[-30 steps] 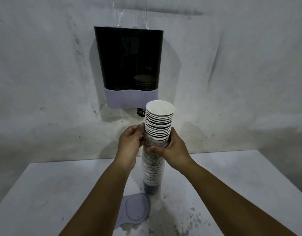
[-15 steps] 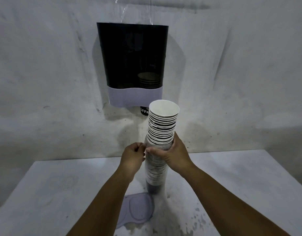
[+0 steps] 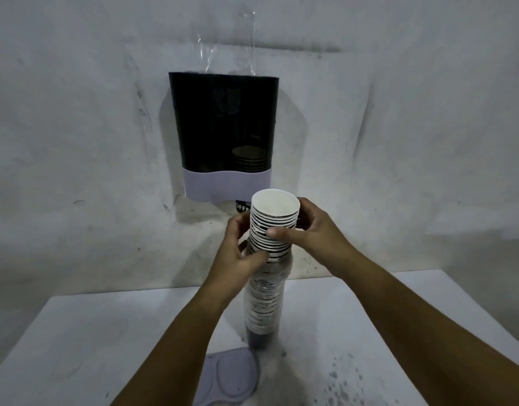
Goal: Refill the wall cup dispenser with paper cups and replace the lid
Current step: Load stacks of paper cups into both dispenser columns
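Both hands grip the tall cup stack (image 3: 270,238) standing on the desk (image 3: 76,332) below the dispenser (image 3: 223,124), left hand (image 3: 237,253) low, right hand (image 3: 311,230) near the top, and a sideways tug could buckle it.

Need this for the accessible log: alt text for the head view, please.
Both hands, left hand and right hand, grip a tall stack of paper cups standing on a white table, below a dark wall dispenser. The lid lies on the table beside the stack's base.
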